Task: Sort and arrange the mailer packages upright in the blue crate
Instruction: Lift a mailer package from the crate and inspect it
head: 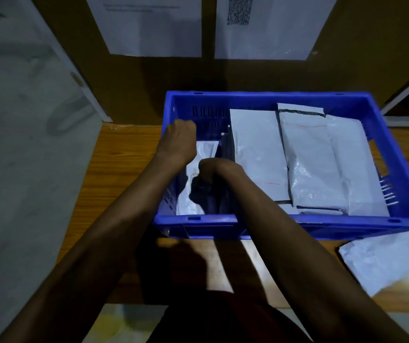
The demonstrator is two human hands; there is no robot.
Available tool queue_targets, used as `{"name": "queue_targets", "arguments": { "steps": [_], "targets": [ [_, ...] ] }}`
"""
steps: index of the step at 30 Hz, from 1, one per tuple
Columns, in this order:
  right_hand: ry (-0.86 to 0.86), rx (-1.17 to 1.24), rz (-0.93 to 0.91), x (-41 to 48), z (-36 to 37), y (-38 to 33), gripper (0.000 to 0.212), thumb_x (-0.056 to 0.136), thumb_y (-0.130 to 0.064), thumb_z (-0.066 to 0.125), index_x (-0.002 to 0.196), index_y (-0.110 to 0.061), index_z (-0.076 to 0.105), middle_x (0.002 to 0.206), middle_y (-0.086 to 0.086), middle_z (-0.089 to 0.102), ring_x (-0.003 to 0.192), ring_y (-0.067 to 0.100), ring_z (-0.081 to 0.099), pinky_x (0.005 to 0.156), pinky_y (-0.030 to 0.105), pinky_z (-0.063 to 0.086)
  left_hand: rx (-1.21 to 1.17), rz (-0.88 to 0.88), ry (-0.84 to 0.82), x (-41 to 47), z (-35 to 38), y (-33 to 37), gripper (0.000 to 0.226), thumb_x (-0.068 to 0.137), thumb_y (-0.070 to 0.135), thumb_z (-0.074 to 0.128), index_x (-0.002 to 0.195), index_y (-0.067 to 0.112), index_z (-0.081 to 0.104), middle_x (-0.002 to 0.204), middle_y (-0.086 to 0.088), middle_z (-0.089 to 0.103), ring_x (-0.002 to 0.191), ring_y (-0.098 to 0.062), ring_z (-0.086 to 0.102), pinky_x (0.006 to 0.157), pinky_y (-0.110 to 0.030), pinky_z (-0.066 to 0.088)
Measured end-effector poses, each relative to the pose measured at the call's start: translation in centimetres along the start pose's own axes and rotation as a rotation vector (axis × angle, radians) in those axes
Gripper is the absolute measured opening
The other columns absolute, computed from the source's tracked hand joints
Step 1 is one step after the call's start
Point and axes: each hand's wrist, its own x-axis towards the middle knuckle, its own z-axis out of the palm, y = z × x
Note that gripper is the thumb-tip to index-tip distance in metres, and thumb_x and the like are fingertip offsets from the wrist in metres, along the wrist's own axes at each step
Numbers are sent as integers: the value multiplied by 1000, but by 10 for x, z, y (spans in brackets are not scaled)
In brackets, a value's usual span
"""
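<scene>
In the head view, the left hand is seen from the back, curled into a fist over the left wall of the blue crate. Its fingers are hidden, so whether anything is held cannot be told. Its wrist is bent and the forearm is stretched forward from the lower left. Just below and right of that hand, a white mailer is leaned against the crate's left wall.

The right hand is lowered into the crate's left end, close beside the left wrist. Its fingers are curled downward and clamped on the top edges of the dark upright mailers. The right forearm is laid across the crate's near rim.

To the right of the right hand, pale flat mailers are laid overlapping across the crate floor. Further right and nearer the person, a loose mailer is laid on the counter, outside the crate.
</scene>
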Motion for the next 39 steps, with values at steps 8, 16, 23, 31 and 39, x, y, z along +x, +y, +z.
{"name": "queue_targets", "arguments": {
  "steps": [8, 16, 23, 31, 39],
  "targets": [
    [175, -89, -33, 4, 5, 0, 49, 103, -22, 57, 148, -4, 48, 150, 16, 51, 135, 32, 52, 105, 37, 45, -494, 6, -15, 21, -13, -16, 17, 89, 4, 75, 105, 9, 75, 83, -7, 67, 52, -14, 69, 50, -21, 56],
    [624, 437, -269, -39, -23, 18, 48, 87, -1, 66, 131, -20, 69, 116, 5, 75, 106, 21, 72, 100, 36, 55, -888, -16, 114, 29, -23, -29, 7, 92, 8, 71, 91, 14, 73, 77, -10, 73, 55, -22, 68, 51, -31, 57],
    [879, 649, -214, -85, -30, 93, 30, 94, -10, 72, 122, -21, 73, 98, -2, 77, 70, 7, 75, 74, 25, 63, -974, -41, -164, -1, -11, 0, 1, 90, 8, 75, 91, 8, 75, 84, -17, 75, 62, -27, 69, 59, -36, 60],
    [913, 628, -108, -101, -18, 131, 36, 94, -25, 75, 129, -24, 69, 107, -5, 74, 85, 3, 70, 65, 0, 46, -979, -144, -296, -32, 16, 48, 35, 85, 36, 82, 87, 2, 73, 77, -19, 75, 63, -31, 70, 65, -46, 64],
    [802, 593, -143, -103, -3, 133, 41, 93, -30, 77, 132, -23, 68, 108, -1, 75, 95, 11, 70, 89, 32, 59, -1149, -250, -240, -34, 22, 59, 21, 79, 15, 87, 80, 1, 72, 73, -16, 69, 68, -26, 61, 66, -36, 56]
  ]
}}
